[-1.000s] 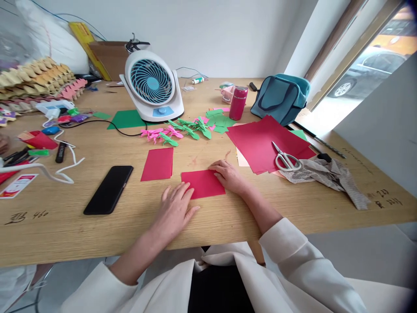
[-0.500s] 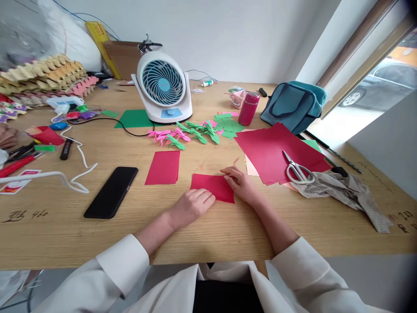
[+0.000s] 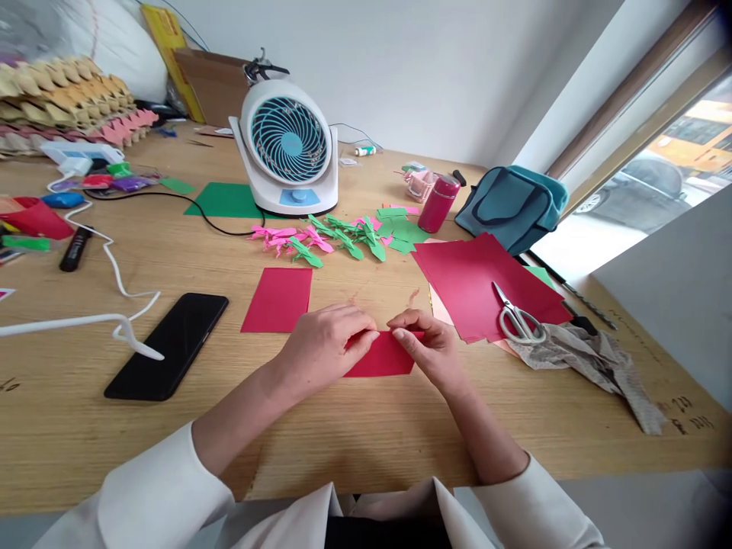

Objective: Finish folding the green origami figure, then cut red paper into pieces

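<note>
A small red sheet of paper (image 3: 380, 357) lies on the wooden table in front of me, its far edge pinched by both hands. My left hand (image 3: 325, 343) grips the far left part between thumb and fingers. My right hand (image 3: 428, 343) pinches the same edge farther right, thumb toward me. The fingers hide both upper corners of the sheet. Left of my hands lies another small stack of red paper (image 3: 278, 300). Beyond it are folded pink paper pieces (image 3: 280, 239) and folded green paper pieces (image 3: 346, 241).
Large red sheets (image 3: 474, 274) lie at right with scissors (image 3: 519, 316) on them, beside a crumpled cloth (image 3: 595, 362). A black phone (image 3: 168, 347) and white cable (image 3: 114, 263) lie left. Behind stand a fan (image 3: 291, 152), a red flask (image 3: 439, 204) and a blue bag (image 3: 512, 210).
My left hand has moved from lying on the near left of the red paper to pinching its far edge. My right fingers have curled onto that edge. The view has shifted slightly.
</note>
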Demonstrator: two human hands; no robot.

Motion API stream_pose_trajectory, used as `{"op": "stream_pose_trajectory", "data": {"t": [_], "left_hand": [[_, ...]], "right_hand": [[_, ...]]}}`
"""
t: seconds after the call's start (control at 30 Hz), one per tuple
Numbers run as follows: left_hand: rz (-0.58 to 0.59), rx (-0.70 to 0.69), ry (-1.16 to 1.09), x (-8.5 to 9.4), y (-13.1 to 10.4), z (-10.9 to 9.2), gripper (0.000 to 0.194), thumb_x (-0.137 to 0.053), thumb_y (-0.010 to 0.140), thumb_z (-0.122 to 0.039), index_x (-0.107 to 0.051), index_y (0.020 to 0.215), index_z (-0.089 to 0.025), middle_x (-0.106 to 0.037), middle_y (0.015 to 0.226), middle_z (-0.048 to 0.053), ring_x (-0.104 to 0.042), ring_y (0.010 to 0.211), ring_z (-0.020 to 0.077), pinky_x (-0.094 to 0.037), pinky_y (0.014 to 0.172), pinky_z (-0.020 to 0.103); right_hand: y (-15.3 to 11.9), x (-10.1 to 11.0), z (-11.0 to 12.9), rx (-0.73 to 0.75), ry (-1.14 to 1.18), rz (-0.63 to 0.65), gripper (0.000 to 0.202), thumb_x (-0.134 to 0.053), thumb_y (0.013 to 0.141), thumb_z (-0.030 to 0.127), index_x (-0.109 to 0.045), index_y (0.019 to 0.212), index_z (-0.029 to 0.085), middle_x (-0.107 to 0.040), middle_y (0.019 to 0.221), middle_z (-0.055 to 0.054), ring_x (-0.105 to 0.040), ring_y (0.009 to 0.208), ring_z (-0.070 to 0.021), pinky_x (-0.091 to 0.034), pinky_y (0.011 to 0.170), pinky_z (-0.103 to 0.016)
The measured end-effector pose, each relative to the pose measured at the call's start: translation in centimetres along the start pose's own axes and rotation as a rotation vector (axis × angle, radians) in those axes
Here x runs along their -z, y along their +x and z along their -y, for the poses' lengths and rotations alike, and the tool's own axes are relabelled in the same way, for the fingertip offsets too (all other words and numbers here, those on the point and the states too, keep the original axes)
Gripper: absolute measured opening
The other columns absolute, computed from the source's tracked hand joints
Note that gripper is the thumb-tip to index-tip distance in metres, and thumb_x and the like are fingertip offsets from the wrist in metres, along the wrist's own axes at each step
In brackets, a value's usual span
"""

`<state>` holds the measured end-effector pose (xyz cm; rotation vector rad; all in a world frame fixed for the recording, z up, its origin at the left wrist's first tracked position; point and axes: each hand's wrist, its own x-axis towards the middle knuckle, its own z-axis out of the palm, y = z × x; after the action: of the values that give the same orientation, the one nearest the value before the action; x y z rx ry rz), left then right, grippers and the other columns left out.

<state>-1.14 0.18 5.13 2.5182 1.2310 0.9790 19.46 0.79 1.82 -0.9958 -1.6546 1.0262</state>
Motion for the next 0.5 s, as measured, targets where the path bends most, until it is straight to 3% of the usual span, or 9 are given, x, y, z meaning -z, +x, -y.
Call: {"op": "stream_pose_trajectory", "data": {"t": [0.13, 0.23, 0.37, 0.5], "left_hand": [[0.064, 0.042, 0.000, 0.6, 0.4, -0.7, 0.014, -0.056, 0.089, -0.022, -0.066, 0.079, -0.021, -0.067, 0.073, -0.001, -0.060, 0.067, 0.0137, -0.038, 0.059, 0.025], [0.100, 0.099, -0.032, 1.0, 0.6, -0.3, 0.015, -0.056, 0.088, -0.024, -0.066, 0.077, -0.021, -0.067, 0.073, -0.001, -0.059, 0.066, 0.0132, -0.036, 0.058, 0.025], [0.102, 0.256, -0.220, 0.8, 0.6, 1.8, 0.019, -0.055, 0.089, -0.028, -0.064, 0.074, -0.020, -0.066, 0.071, -0.002, -0.056, 0.063, 0.0116, -0.037, 0.059, 0.023], [0.018, 0.412, -0.429, -0.1, 0.1, 4.5, 0.023, -0.059, 0.085, -0.035, -0.061, 0.070, -0.018, -0.057, 0.063, -0.003, -0.048, 0.057, 0.0102, -0.035, 0.055, 0.022]], "right_hand": [[0.1, -0.3, 1.5, 0.043, -0.074, 0.067, 0.016, -0.064, 0.089, 0.037, -0.071, 0.084, 0.023, -0.070, 0.080, -0.003, -0.064, 0.075, -0.0179, -0.051, 0.070, -0.030], [0.2, 0.0, 1.2, 0.038, -0.098, 0.022, 0.017, -0.064, 0.089, 0.036, -0.070, 0.080, 0.022, -0.069, 0.077, -0.003, -0.062, 0.071, -0.0170, -0.049, 0.066, -0.029], [0.6, 0.6, -0.4, -0.082, -0.051, -0.094, 0.021, -0.067, 0.086, 0.038, -0.067, 0.074, 0.021, -0.066, 0.071, -0.001, -0.057, 0.065, -0.0150, -0.044, 0.059, -0.026], [1.1, 0.9, -1.6, -0.158, -0.028, -0.173, 0.026, -0.070, 0.081, 0.043, -0.065, 0.071, 0.019, -0.063, 0.069, -0.001, -0.053, 0.062, -0.0138, -0.040, 0.055, -0.024]]}}
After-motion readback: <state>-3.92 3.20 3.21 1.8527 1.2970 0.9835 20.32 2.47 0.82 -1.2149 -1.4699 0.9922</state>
